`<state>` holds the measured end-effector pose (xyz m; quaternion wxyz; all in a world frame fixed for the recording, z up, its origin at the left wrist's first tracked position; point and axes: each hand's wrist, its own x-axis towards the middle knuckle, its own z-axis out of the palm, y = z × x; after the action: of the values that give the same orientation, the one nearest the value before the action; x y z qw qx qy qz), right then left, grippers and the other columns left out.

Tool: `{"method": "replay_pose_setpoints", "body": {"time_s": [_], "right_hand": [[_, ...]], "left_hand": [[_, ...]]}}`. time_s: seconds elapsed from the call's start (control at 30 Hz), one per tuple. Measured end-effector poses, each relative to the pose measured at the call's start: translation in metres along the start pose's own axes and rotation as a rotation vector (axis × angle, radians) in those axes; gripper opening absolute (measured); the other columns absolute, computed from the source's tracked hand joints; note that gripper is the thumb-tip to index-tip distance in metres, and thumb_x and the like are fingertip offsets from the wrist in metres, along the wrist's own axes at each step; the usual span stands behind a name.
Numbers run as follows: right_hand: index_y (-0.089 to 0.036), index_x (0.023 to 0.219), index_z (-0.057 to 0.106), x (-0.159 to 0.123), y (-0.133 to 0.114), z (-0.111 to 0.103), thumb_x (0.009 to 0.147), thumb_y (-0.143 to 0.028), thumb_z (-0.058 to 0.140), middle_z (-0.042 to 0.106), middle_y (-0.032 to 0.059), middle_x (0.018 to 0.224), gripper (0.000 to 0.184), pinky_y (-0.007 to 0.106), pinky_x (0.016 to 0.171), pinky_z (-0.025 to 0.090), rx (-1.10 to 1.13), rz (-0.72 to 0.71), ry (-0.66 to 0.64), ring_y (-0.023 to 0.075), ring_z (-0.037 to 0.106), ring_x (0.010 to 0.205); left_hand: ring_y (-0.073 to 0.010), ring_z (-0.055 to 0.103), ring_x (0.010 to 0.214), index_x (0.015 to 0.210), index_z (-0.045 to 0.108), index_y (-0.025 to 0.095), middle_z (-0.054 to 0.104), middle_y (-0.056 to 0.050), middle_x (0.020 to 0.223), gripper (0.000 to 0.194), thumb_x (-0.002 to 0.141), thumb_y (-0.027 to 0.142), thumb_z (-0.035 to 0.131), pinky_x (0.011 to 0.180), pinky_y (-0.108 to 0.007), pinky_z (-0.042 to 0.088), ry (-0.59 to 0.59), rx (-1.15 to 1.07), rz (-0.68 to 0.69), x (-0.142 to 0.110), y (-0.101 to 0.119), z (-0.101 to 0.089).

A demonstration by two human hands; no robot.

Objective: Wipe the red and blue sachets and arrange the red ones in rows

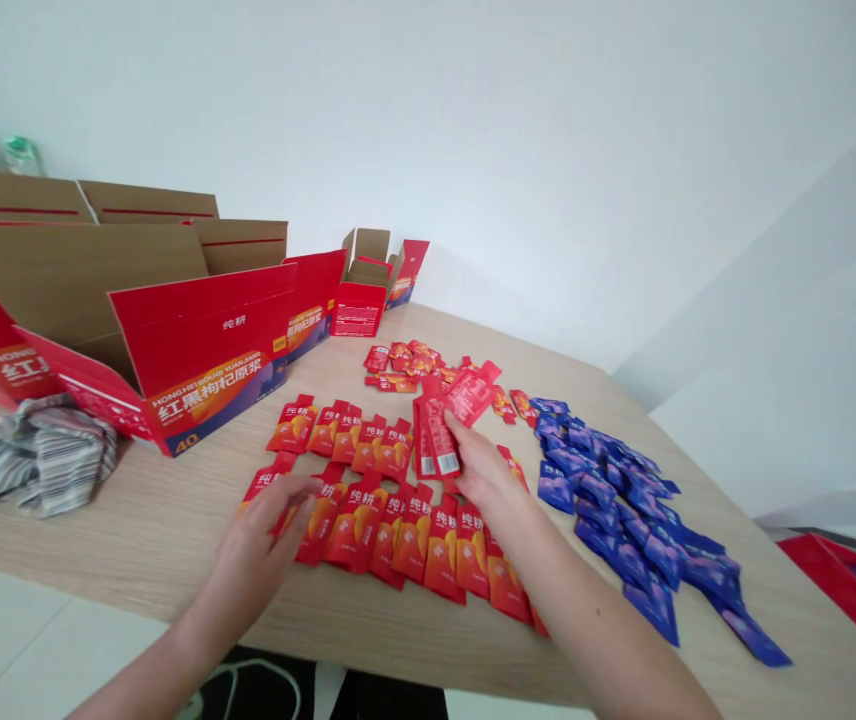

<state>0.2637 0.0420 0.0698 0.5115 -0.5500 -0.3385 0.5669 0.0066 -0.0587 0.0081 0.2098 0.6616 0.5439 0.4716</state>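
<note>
My right hand (482, 468) grips a few red sachets (439, 440), fanned out with their printed backs and barcodes showing. Below and to the left of them, a front row of red and orange sachets (417, 530) lies overlapping, face up. A shorter back row of the same sachets (349, 435) lies behind it. My left hand (267, 535) is over the left end of the front row, thumb apart from the fingers and nothing visible in its grasp. Whether its fingertips touch the sachets there, I cannot tell. My right forearm hides part of the front row's right end.
Many blue sachets (623, 500) lie heaped on the right of the wooden table (548, 660). A loose pile of red sachets (413, 360) is farther back. Open red cartons (210, 350) stand at left, a smaller open box (358, 305) behind. A striped cloth (38, 455) lies at far left.
</note>
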Motion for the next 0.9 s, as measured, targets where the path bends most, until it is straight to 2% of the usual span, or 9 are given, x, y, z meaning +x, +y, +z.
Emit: {"method": "replay_pose_setpoints", "body": {"time_s": [0.1,0.23,0.37,0.47,0.57,0.67,0.73,0.8,0.9], "right_hand": [[-0.016,0.09,0.072,-0.047,0.025,0.011,0.085,-0.03,0.074,0.08,0.0063,0.081,0.015,0.038,0.076,0.063,0.336,0.152,-0.073,0.0221,0.077,0.075],[-0.017,0.09,0.073,-0.085,0.043,0.023,0.085,-0.033,0.074,0.08,0.0053,0.086,0.017,0.037,0.078,0.063,0.436,0.154,-0.013,0.0209,0.077,0.077],[-0.019,0.096,0.073,-0.1,0.048,0.018,0.083,-0.04,0.076,0.08,0.0066,0.096,0.025,0.041,0.083,0.063,0.495,0.078,0.038,0.024,0.077,0.089],[-0.02,0.1,0.072,-0.105,0.05,0.007,0.081,-0.041,0.077,0.08,0.0059,0.102,0.029,0.042,0.088,0.061,0.55,-0.008,0.125,0.025,0.075,0.097],[-0.022,0.105,0.071,-0.112,0.054,-0.004,0.078,-0.042,0.08,0.079,0.0052,0.107,0.036,0.043,0.092,0.06,0.532,-0.042,0.207,0.0257,0.074,0.101],[-0.023,0.107,0.071,-0.122,0.06,-0.011,0.075,-0.045,0.081,0.078,0.0053,0.113,0.04,0.043,0.094,0.059,0.492,-0.061,0.242,0.0266,0.072,0.108],[-0.024,0.106,0.072,-0.129,0.065,-0.013,0.074,-0.045,0.082,0.077,0.0046,0.115,0.04,0.043,0.095,0.059,0.481,-0.078,0.259,0.0268,0.071,0.111],[-0.024,0.105,0.072,-0.132,0.069,-0.013,0.073,-0.046,0.082,0.077,0.0043,0.116,0.039,0.044,0.094,0.06,0.463,-0.084,0.262,0.0274,0.071,0.112],[-0.023,0.105,0.072,-0.134,0.071,-0.009,0.071,-0.046,0.083,0.076,0.0053,0.117,0.042,0.045,0.094,0.06,0.459,-0.059,0.256,0.0286,0.07,0.113]], "left_hand": [[-0.0238,0.071,0.092,0.101,0.065,0.022,0.074,-0.006,0.097,0.034,0.088,0.052,0.055,0.081,-0.035,0.057,-0.165,-0.197,-0.192,0.011,0.034,0.024],[-0.0228,0.069,0.08,0.089,0.064,0.021,0.073,-0.005,0.085,0.03,0.083,0.049,0.057,0.073,-0.033,0.054,-0.374,-0.431,-0.283,0.01,0.059,0.052],[-0.0184,0.061,0.069,0.077,0.061,0.021,0.065,0.0,0.071,0.026,0.082,0.046,0.058,0.064,-0.028,0.047,-0.367,-0.468,-0.293,0.001,0.064,0.055],[-0.0156,0.053,0.061,0.068,0.056,0.021,0.056,0.003,0.063,0.029,0.079,0.048,0.059,0.059,-0.027,0.042,-0.292,-0.394,-0.288,-0.006,0.064,0.043],[-0.0152,0.05,0.058,0.065,0.051,0.022,0.05,0.004,0.059,0.031,0.076,0.051,0.056,0.056,-0.027,0.04,-0.196,-0.268,-0.303,-0.009,0.06,0.017],[-0.0162,0.052,0.057,0.065,0.049,0.024,0.049,0.004,0.056,0.027,0.079,0.047,0.049,0.056,-0.027,0.039,-0.045,0.06,-0.296,-0.004,0.054,-0.02],[-0.0186,0.058,0.061,0.069,0.053,0.024,0.058,0.001,0.063,0.023,0.082,0.042,0.045,0.059,-0.028,0.041,0.018,0.364,-0.261,0.003,0.05,-0.044],[-0.0235,0.065,0.07,0.08,0.059,0.022,0.068,-0.005,0.079,0.023,0.087,0.037,0.043,0.062,-0.031,0.044,0.008,0.664,-0.207,0.012,0.047,-0.059],[-0.0316,0.07,0.088,0.1,0.064,0.014,0.071,-0.016,0.106,0.03,0.092,0.027,0.038,0.068,-0.037,0.05,-0.139,0.97,-0.171,0.022,0.043,-0.06]]}}
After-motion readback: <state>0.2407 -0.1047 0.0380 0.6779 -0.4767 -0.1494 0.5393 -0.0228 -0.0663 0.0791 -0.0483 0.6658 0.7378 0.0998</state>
